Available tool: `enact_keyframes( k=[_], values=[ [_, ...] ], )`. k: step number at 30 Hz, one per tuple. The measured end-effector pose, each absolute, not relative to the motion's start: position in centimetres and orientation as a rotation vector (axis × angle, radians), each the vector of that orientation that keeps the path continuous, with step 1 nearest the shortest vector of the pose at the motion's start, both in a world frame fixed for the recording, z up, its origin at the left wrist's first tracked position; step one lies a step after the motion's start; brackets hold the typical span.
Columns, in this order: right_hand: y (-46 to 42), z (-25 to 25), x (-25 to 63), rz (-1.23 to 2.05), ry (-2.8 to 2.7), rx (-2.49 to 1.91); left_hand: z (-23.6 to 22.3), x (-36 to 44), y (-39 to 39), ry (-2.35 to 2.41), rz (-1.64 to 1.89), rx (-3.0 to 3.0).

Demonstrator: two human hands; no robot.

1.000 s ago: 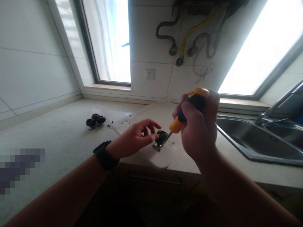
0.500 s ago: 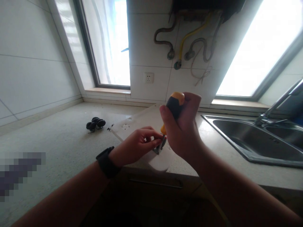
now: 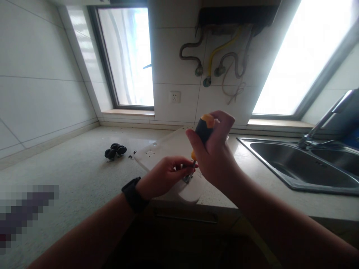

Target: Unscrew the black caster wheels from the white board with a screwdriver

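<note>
My right hand (image 3: 214,149) wraps round the black and yellow handle of a screwdriver (image 3: 204,130), its shaft slanting down to a small metal plate. That plate belongs to what looks like a caster (image 3: 187,179), resting on a flat white panel (image 3: 165,149). Thumb and fingers of my left hand (image 3: 168,173) are closed around the caster beside the screwdriver's tip, hiding most of it. Left of the panel, several black casters (image 3: 114,150) lie in a cluster. A few small dark screws (image 3: 132,154) sit by the panel's left corner.
The speckled countertop (image 3: 84,172) runs along the tiled wall, its front edge just below the panel. To the right is a steel sink (image 3: 283,164) with a tap (image 3: 314,138). A wall socket (image 3: 175,97) and pipes (image 3: 210,59) are behind. A blurred patch covers something at far left.
The camera view has tilted up slightly. My right hand and the screwdriver handle have shifted a little left; both hands keep their grips at the same place on the panel.
</note>
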State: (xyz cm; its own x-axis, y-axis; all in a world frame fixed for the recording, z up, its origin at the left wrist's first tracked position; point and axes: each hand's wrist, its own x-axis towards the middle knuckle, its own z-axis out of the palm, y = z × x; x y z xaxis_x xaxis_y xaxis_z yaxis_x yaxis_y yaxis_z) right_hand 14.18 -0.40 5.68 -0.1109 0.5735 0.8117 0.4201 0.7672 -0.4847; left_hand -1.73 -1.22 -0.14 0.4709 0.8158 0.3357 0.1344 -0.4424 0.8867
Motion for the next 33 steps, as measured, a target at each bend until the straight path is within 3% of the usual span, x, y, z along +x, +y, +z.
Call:
enact_keyframes(
  k=[23,33],
  values=[
    [-0.1,5.2,14.1,-0.110,-1.722,-0.684,-1.0,-1.6,-0.8,0.764,1.116,1.868],
    [-0.1,6.2,14.7,0.071,-1.842,-0.755,-1.2,-1.1,-1.2,0.839,1.161,1.823]
  ],
)
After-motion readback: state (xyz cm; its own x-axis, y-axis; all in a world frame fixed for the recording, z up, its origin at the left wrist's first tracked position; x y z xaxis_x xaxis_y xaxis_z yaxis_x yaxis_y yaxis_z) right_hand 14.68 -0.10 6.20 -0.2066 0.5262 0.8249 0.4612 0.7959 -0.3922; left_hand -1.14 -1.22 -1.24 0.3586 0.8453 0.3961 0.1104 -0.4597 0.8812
